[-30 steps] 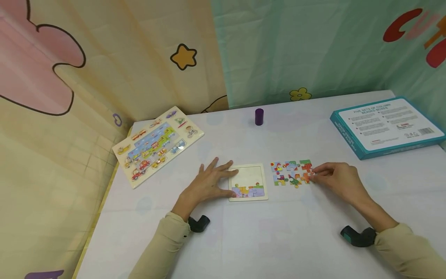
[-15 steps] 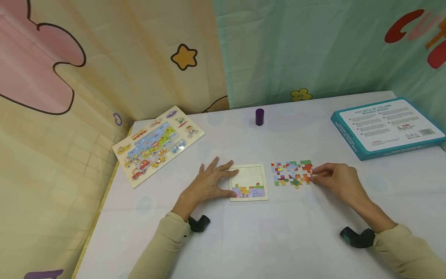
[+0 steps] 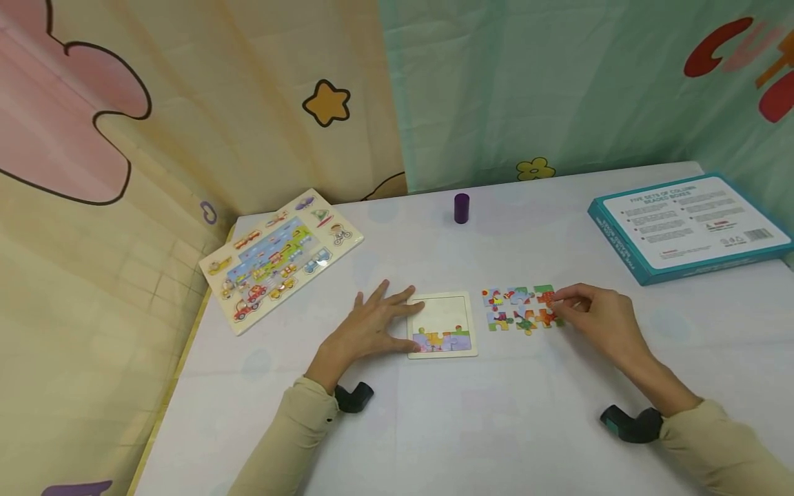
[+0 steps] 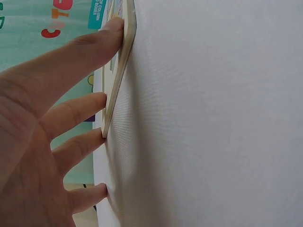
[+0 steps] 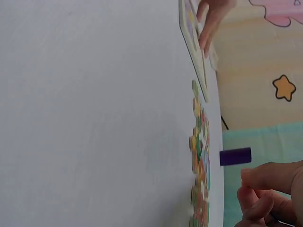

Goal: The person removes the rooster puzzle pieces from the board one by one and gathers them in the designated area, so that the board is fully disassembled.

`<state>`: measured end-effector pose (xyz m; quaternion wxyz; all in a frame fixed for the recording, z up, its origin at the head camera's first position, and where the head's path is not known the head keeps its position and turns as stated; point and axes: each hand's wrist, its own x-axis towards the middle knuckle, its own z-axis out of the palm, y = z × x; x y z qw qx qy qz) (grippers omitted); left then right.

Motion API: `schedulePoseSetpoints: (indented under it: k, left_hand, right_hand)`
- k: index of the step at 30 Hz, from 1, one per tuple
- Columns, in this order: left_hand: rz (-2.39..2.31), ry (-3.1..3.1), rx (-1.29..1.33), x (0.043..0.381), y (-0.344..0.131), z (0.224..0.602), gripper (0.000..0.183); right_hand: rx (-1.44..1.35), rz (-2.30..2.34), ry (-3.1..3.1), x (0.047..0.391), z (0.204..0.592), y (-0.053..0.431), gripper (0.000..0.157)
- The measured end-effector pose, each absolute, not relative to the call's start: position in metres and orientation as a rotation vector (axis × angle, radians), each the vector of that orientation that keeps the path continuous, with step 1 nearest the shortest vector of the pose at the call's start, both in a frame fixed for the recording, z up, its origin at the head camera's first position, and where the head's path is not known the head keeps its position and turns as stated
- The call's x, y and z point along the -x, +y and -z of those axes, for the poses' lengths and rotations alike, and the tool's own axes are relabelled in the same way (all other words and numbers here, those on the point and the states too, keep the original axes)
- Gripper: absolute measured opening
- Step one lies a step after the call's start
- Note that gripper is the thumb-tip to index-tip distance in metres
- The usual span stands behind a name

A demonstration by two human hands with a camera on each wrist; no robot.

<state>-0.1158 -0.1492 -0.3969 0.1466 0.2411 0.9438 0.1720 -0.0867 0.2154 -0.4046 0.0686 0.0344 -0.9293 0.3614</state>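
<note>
A small pale wooden puzzle frame lies flat on the table, its near side filled with a row of joined jigsaw pieces. My left hand is spread at its left side, thumb on the near left corner and fingertips along the edge; the left wrist view shows the thumb on the frame's rim. Loose jigsaw pieces sit in two rows right of the frame. My right hand hovers at their right end, index finger and thumb close together. In the right wrist view its fingertips show no piece between them.
A larger picture puzzle board lies at the back left. A purple cylinder stands near the table's back edge. To the back right is a flat teal box. Printed curtains rise behind and left of the table.
My right hand has shifted slightly off the rightmost near piece, and more of that piece's green end now shows. The left hand and the frame have not moved.
</note>
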Motion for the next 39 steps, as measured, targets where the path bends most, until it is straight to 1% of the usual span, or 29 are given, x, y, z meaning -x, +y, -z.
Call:
schedulePoseSetpoints:
  k: [4,8,14,18,27,39]
  left_hand:
    - [-0.470,2.709,-0.701,0.116,-0.150,0.396,0.083]
    - [-0.452,2.694,-0.706,0.116,-0.151,0.397,0.086]
    - [-0.432,2.693,-0.713,0.116,-0.152,0.398,0.087]
    - [-0.455,2.689,-0.719,0.116,-0.152,0.398,0.087]
    - [-0.462,2.680,-0.713,0.117,-0.152,0.398,0.087]
    - [-0.445,2.692,-0.709,0.117,-0.150,0.396,0.087]
  right_hand:
    - [-0.209,-1.158,-2.791,0.090,0.401,0.186,0.012]
    - [-0.385,-1.209,-2.845,0.093,0.404,0.149,0.010]
    - [-0.675,-1.269,-2.905,0.094,0.410,0.097,0.016]
    - [-0.816,-1.238,-2.924,0.091,0.412,0.074,0.021]
    - [-0.817,-1.163,-2.926,0.091,0.413,0.059,0.013]
    - [-0.738,-1.266,-2.974,0.093,0.408,0.058,0.011]
